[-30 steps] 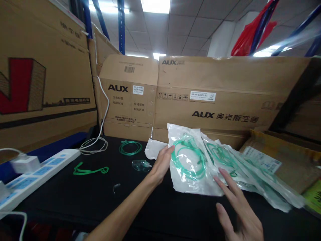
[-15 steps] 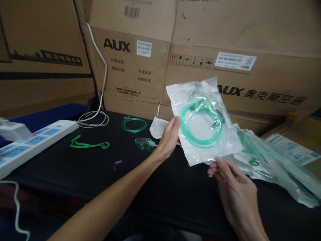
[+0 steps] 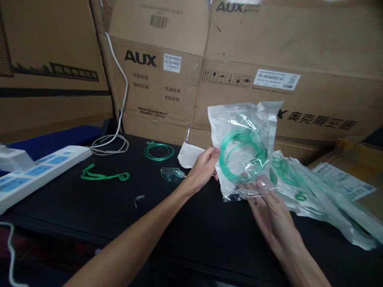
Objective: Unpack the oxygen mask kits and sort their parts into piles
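My left hand (image 3: 204,164) is closed on the left edge of a plastic pouch (image 3: 214,119) with a clear front and a white back, held up above the table. Inside it lies a coil of green tubing (image 3: 225,153), with other clear parts bunched near the top. My right hand (image 3: 269,205) is at the pouch's lower edge, its fingers stretched out and showing through the clear film below the coil. Those fingers seem to be inside the pouch. Whether they touch the tubing I cannot tell.
On the black table lie a green strap (image 3: 104,175), coiled green tubing (image 3: 158,151), a clear mask (image 3: 170,174), a small bent clear piece (image 3: 139,199) and a white packet (image 3: 189,154). More pouches (image 3: 326,199) lie right, a power strip (image 3: 44,167) left. Cardboard boxes (image 3: 167,95) stand behind.
My right hand has gone from the pouch's lower corner up behind its clear film, fingers now extended. The pouch hangs straighter and slightly lower, its lower edge loosened.
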